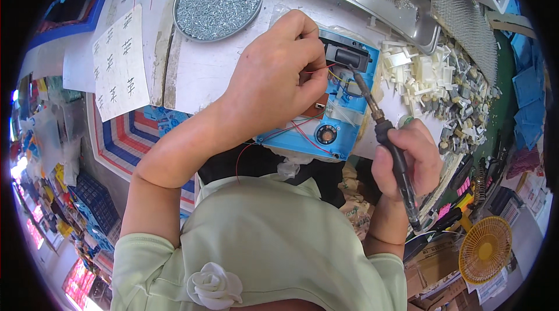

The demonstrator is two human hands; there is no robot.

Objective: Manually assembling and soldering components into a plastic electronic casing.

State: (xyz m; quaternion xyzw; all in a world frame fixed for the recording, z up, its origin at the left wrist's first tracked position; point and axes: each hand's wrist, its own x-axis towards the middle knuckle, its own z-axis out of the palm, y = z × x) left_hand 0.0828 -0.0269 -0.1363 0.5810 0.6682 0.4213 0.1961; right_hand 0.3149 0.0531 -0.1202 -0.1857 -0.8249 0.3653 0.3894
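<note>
A blue plastic housing (pixel 343 136) lies on the bench in front of me, with a round speaker (pixel 326 133), a small brown circuit board, a black part (pixel 347 56) and thin wires inside. My right hand (pixel 414 156) grips a soldering iron (pixel 389 133) by its dark handle, and the metal tip points at the black part near the housing's far edge. Over the housing's left side, my left hand (pixel 285 66) is closed, pinching a thin red wire (pixel 320 70) close to the iron's tip. Its fingertips are partly hidden behind the hand.
A round metal tray (pixel 260 5) of screws stands at the far left. Divided steel trays (pixel 428 34) with small metal parts lie beyond the housing. White plastic parts (pixel 425 72) and small motor-like pieces are heaped at right. A handwritten paper sheet (pixel 122 66) lies left; a yellow fan (pixel 485 250) stands lower right.
</note>
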